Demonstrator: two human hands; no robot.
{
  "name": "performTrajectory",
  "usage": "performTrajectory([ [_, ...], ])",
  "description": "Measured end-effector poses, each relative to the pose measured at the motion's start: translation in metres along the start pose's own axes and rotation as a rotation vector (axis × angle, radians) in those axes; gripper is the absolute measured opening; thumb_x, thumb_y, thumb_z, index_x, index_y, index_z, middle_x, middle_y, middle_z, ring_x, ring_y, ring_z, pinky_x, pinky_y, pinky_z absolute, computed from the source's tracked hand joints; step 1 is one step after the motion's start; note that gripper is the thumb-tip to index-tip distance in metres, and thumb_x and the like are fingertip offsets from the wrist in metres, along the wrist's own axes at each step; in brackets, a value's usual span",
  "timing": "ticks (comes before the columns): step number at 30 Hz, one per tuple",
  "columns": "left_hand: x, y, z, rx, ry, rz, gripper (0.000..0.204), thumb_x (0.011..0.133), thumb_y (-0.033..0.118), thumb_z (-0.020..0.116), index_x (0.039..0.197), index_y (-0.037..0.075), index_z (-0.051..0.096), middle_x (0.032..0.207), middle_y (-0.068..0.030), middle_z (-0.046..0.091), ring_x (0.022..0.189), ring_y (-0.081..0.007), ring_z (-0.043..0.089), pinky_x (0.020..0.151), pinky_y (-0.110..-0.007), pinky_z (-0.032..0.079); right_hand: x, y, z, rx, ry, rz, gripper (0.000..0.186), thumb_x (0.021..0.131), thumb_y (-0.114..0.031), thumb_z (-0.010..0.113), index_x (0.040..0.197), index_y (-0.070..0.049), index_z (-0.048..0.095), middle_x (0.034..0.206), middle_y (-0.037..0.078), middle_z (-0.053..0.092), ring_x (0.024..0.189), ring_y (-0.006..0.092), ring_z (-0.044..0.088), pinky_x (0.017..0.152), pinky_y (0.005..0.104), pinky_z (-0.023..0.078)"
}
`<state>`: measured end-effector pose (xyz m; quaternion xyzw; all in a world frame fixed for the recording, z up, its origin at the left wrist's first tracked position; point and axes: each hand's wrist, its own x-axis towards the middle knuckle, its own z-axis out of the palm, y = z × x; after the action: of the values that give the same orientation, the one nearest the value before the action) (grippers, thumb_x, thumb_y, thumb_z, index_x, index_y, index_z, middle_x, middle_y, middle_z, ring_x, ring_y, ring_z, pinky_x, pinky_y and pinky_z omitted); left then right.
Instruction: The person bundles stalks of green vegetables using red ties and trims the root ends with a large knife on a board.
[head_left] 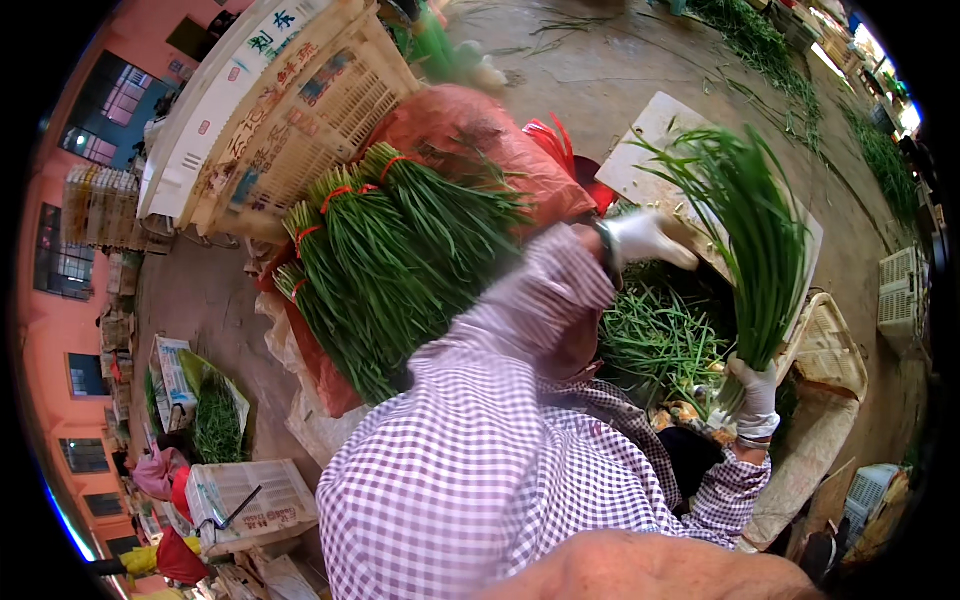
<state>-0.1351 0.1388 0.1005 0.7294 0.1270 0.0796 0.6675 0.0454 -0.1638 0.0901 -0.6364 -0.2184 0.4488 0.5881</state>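
Note:
My right hand [753, 395], in a white glove, grips a loose bunch of garlic chives [765, 240] near its lower end. The long green leaves stand up from the fist and fan out at the top. My left hand [648, 240], also gloved in white, is somewhat blurred. Its fingers look apart with nothing between them, beside a pale board [665, 150]. Loose chive leaves and trimmings [660, 325] lie below it. To the left, several chive bundles [400, 240] tied with red bands rest in a pile on red plastic.
Cream plastic crates [320, 120] stand stacked at the far left of the bundles. A full red sack [470, 140] lies behind them. Another white crate [250, 505] sits at lower left, and a white basket [898, 295] at right. Chive scraps [770, 70] litter the far floor.

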Motion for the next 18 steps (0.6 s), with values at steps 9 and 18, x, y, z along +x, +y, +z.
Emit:
performTrajectory([
  [9, -0.138, -0.086, -0.234, 1.249, 0.459, -0.576, 0.054, 0.070, 0.005, 0.071, 0.120, 0.024, 0.066, 0.115, -0.0151, 0.056, 0.110, -0.0330, 0.056, 0.097, -0.037, 0.044, -0.012, 0.022, -0.026, 0.066, 0.129, 0.133, 0.030, 0.079, -0.004, 0.074, 0.105, 0.001, 0.062, 0.081, 0.004, 0.065, 0.065, 0.0117, 0.061, 0.058, 0.0247, 0.051],
  [18, -0.141, -0.112, -0.243, 1.170, 0.414, -0.406, 0.031, 0.071, 0.008, 0.074, 0.099, 0.014, 0.065, 0.110, -0.0114, 0.057, 0.103, -0.0313, 0.059, 0.088, -0.039, 0.049, 0.002, 0.033, -0.027, -0.120, 0.082, 0.221, 0.019, 0.079, -0.007, 0.073, 0.095, -0.001, 0.065, 0.078, 0.002, 0.065, 0.066, 0.0103, 0.060, 0.062, 0.0242, 0.048],
])
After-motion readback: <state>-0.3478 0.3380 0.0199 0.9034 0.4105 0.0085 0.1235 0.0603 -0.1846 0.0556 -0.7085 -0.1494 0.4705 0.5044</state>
